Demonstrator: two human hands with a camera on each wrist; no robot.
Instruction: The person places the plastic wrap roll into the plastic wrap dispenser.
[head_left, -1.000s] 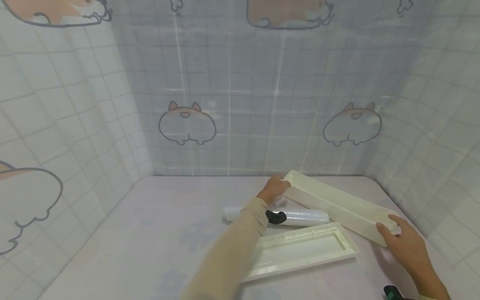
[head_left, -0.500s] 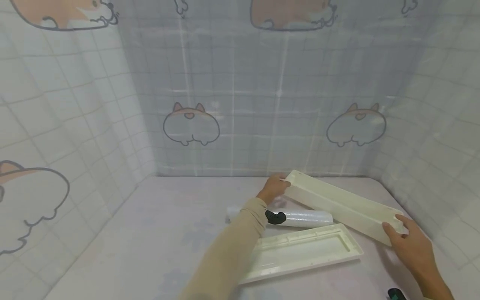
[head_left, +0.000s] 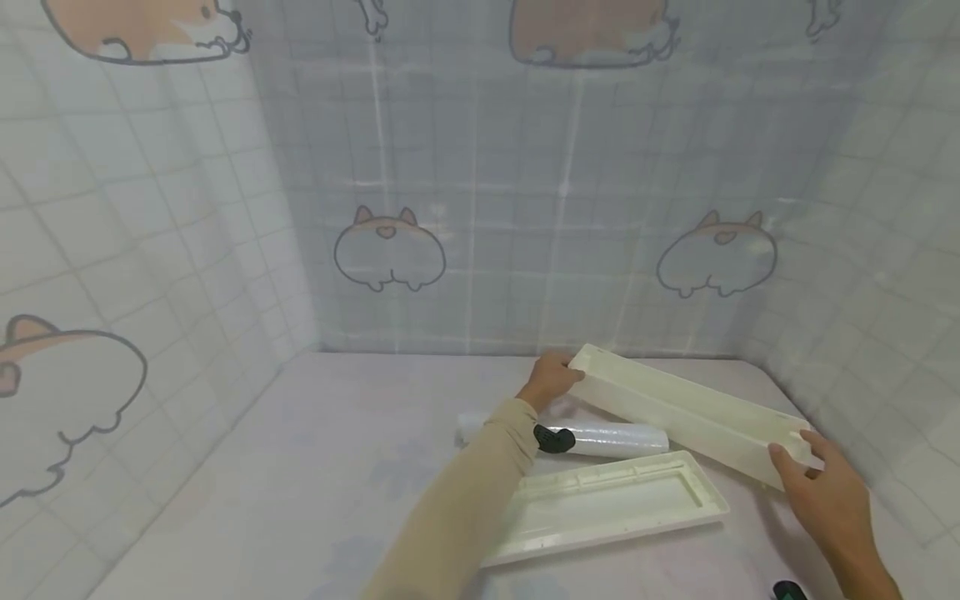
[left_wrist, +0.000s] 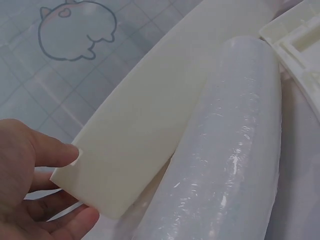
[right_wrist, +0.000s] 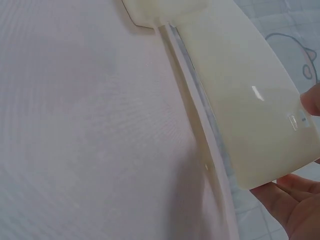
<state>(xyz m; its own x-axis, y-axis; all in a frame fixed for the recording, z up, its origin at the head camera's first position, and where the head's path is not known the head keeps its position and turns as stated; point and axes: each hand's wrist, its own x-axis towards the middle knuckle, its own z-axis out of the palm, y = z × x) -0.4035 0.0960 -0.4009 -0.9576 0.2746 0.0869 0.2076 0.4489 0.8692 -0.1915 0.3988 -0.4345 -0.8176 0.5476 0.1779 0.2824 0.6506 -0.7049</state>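
A long, narrow cream plastic box is held up at a slant by both hands, on the right of the head view. My left hand grips its far left end, thumb on the outer wall in the left wrist view. The near right end is pinched by my right hand. Beside it lies a clear-wrapped white roll, which looks like plastic film, partly hidden by the left forearm. In front is a shallow cream lid-like tray with a raised rim, its left end covered by the sleeve.
The pale patterned table has a back edge against a tiled-print curtain that also rises at both sides. A black device sits at the left wrist, and another dark device shows near the right forearm.
The box and right hand appear slightly further right and lower, but the whole scene shifts similarly with the head view. Both hands keep their hold; roll and lid-like tray look still.
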